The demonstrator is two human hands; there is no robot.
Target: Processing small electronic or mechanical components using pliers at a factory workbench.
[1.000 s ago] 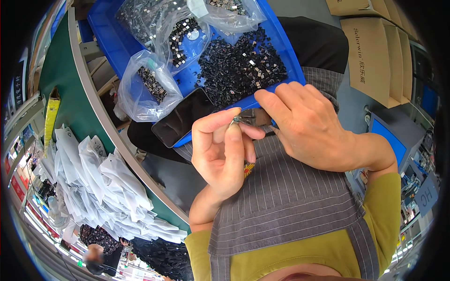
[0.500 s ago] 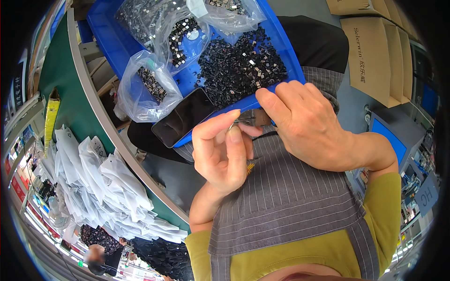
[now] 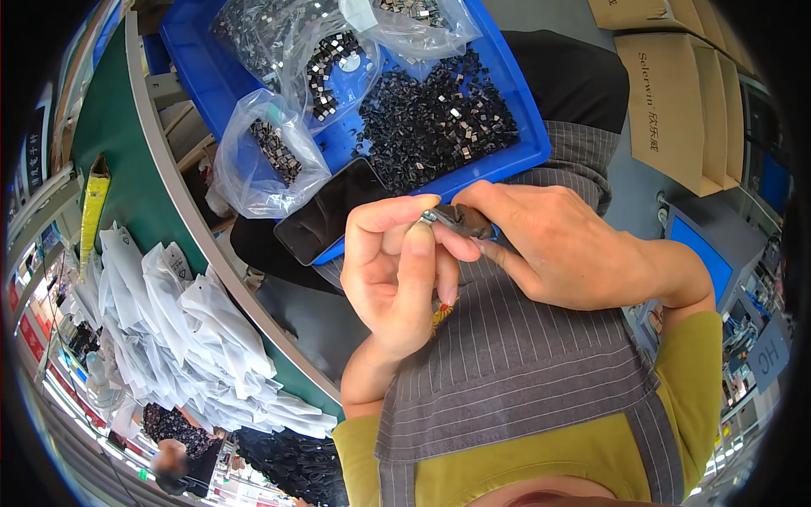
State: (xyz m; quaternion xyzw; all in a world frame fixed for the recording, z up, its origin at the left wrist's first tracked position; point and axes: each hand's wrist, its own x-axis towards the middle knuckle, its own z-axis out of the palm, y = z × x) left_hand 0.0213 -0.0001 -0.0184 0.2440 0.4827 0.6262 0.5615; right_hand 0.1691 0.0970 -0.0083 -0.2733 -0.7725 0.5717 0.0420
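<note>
My left hand (image 3: 393,266) pinches a tiny shiny metal part (image 3: 428,216) between thumb and forefinger, its other fingers curled. Against that part lies the tip of a dark, glossy flat piece (image 3: 466,222), whose kind I cannot make out. My right hand (image 3: 570,245) grips this piece from the other side, fingers bent and partly hidden behind the back of the hand. Both hands meet above my striped apron (image 3: 524,363). Just beyond them, a blue bin (image 3: 530,127) holds a heap of small black parts (image 3: 431,118).
A black phone (image 3: 329,211) rests at the bin's near left corner. Clear bags (image 3: 266,190) of small metallic parts lie in the bin. At left, a green table (image 3: 127,182) carries white pouches (image 3: 186,338). Cardboard boxes (image 3: 667,110) stand on the right.
My right hand has come down and closer to the left, its thumb now below the dark piece. The metal part between my left fingertips shows more clearly.
</note>
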